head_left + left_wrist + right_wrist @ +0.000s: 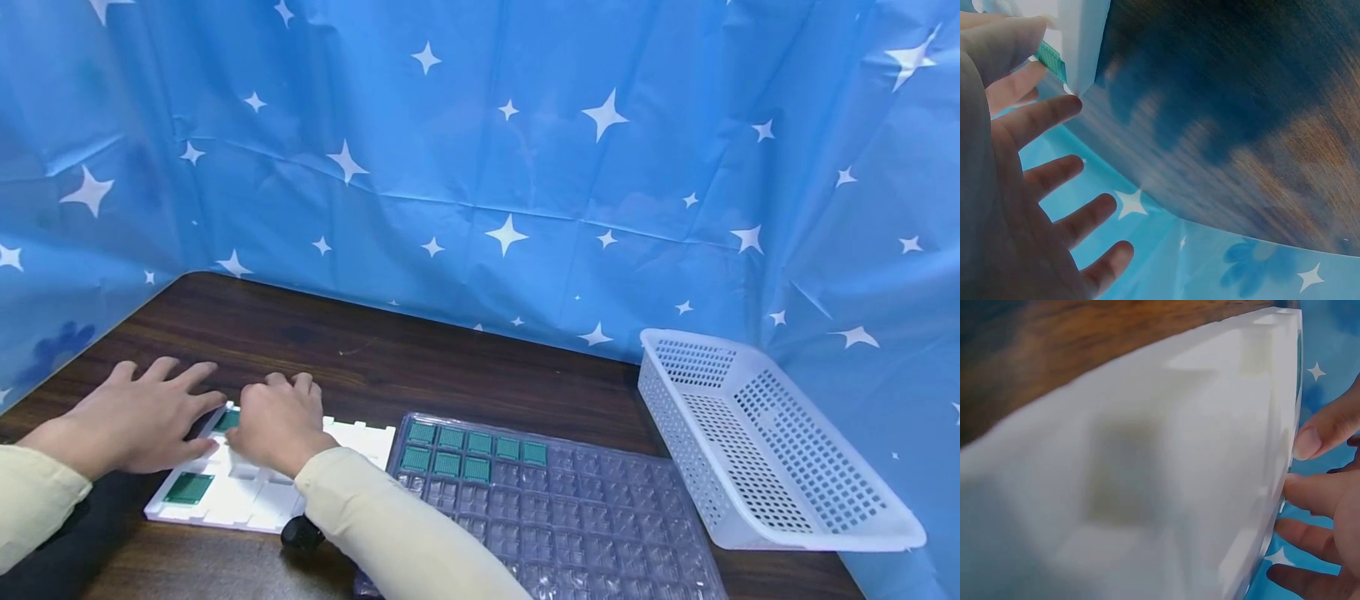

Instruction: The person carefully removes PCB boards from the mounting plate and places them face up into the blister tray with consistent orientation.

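A white tray [232,504] lies on the table, with a green square [189,488] in its near left cell and another green square [227,419] at its far left. My left hand [150,417] is at the tray's left end, fingers spread, its thumb over the tray edge. Over the tray my right hand [281,417] bends downward, thumb beside the far green square. In the right wrist view its fingers [1313,494] reach the tray surface; I cannot tell whether they pinch anything.
A clear plastic tray [600,508] of small cells stands to the right, several green squares [450,438] in its far left cells. Farther right is a white perforated basket [817,529]. Behind the table [450,358] hangs a blue star-patterned curtain [465,167].
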Motion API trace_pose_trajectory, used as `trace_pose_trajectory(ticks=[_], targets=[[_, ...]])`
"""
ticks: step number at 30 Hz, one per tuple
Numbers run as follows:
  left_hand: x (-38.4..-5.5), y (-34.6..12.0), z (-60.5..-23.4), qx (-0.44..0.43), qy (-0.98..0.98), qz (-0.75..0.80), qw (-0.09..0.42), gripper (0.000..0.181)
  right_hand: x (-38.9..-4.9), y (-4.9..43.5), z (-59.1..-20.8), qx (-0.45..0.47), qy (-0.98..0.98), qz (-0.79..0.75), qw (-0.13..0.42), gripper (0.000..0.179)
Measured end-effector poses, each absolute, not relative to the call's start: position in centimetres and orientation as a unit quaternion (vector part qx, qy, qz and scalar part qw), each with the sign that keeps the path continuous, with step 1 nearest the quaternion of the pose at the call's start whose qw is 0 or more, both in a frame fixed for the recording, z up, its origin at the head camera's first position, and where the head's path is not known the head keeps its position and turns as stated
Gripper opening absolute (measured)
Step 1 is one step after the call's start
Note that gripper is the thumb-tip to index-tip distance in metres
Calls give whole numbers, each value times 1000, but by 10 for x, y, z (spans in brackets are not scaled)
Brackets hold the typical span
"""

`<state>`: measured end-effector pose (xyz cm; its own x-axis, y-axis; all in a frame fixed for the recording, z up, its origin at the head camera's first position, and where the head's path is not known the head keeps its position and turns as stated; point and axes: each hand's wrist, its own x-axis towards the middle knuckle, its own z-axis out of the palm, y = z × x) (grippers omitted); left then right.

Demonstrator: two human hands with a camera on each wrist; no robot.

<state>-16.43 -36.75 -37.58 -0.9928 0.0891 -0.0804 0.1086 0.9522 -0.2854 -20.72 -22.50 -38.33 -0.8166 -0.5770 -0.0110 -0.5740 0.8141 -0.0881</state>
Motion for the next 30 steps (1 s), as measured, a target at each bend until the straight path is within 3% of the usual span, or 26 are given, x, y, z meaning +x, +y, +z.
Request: trace_pose_trajectory(ticks=[30], targets=[[-163,-370,-377,47,990,-130,33,63,-206,-238,-383,-289,957,-28,12,14]])
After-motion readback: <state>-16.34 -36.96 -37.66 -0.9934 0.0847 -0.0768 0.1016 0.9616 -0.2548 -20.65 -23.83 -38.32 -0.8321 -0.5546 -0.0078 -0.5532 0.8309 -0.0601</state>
